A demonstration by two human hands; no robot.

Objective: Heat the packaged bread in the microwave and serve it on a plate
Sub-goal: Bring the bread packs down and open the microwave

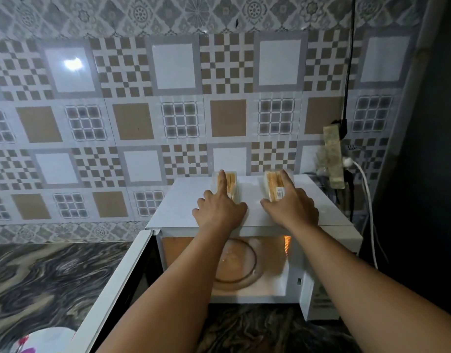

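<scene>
I have two packs of bread standing on edge on top of the microwave (255,200), set well back toward the tiled wall (132,123), so both hands must reach over the open cavity to get them. My left hand (220,212) lies on the left pack (232,186), forefinger stretched along its top, the other fingers (202,197) spread loosely; no firm grip yet, I judge. My right hand (291,207) cups the right pack (272,186), fingers curled around its far side, thumb low at the near corner. The door (115,289) hangs open and the lit turntable (234,263) sits bare, ready for loading. A plate (48,338) waits on the marbled surface (41,276) for serving
</scene>
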